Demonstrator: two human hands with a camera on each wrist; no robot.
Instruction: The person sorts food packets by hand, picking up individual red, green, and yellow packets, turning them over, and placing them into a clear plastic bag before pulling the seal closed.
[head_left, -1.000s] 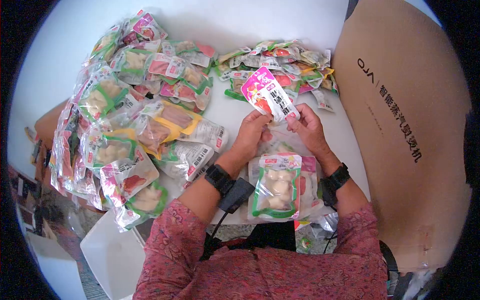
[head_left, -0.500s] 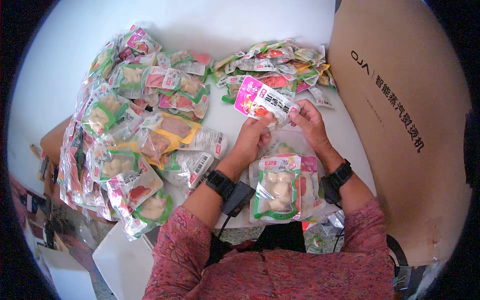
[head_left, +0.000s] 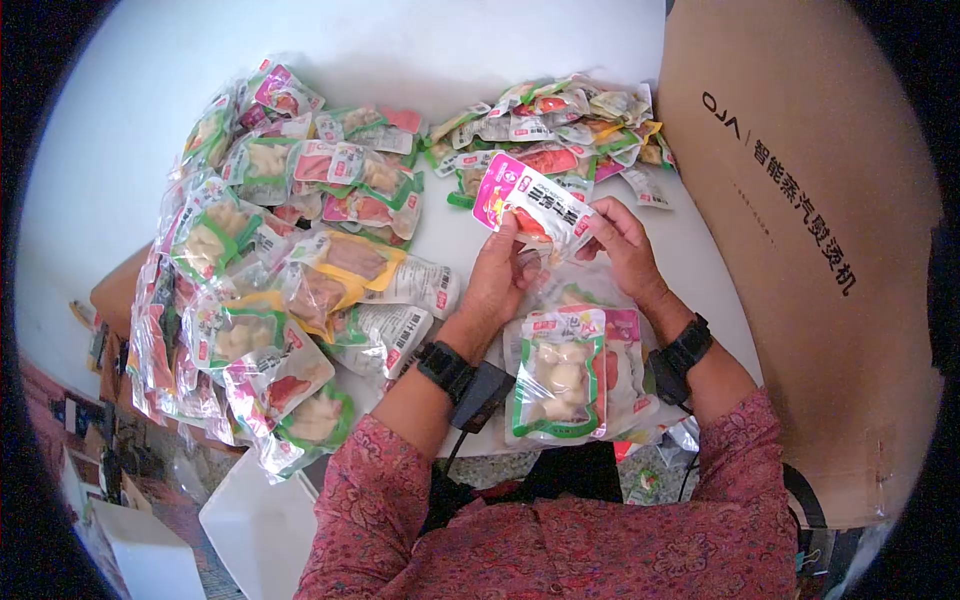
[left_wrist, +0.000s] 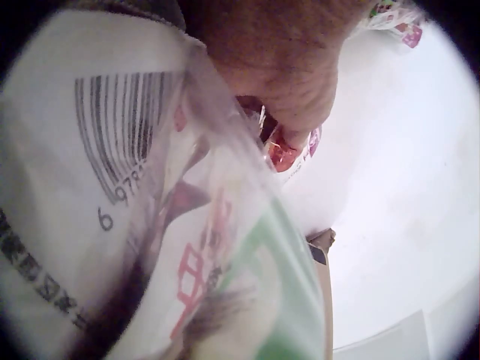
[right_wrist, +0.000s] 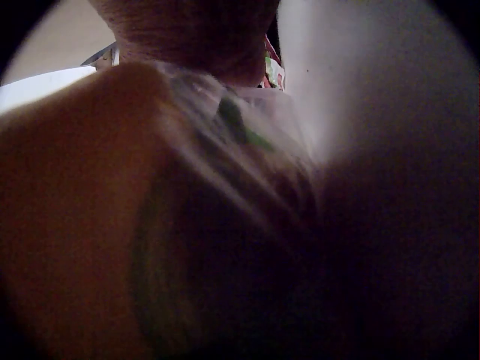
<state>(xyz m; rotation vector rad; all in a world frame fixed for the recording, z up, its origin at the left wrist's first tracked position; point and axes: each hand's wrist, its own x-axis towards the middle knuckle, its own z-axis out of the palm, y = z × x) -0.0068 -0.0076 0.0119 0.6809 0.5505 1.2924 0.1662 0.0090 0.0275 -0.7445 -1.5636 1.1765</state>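
Note:
In the head view, my left hand [head_left: 500, 278] grips a white and pink food packet [head_left: 530, 200], thumb across its printed face. At the packet's lower right end, my right hand [head_left: 627, 250] pinches the corner with thumb and fingers. A clear plastic bag [head_left: 580, 277] extends from under both hands toward the body, with several packets inside; a green-edged pouch [head_left: 560, 385] of pale pieces shows on top. The left wrist view shows a barcoded packet [left_wrist: 124, 127] through film close below the hand. Stretched clear film reaches the hand in the dark right wrist view.
A large heap of bagged food packets [head_left: 265, 240] covers the left of the white table [head_left: 440, 60]. A smaller pile of loose packets [head_left: 555, 125] lies beyond the hands. The tall cardboard box [head_left: 800, 200] stands along the right side. A white bin [head_left: 260, 520] sits below the table's left edge.
The held packet has tipped from nearly upright to leaning left, and its far end is lower. The left thumb has moved farther up its face. Both hands stay close together above the bag.

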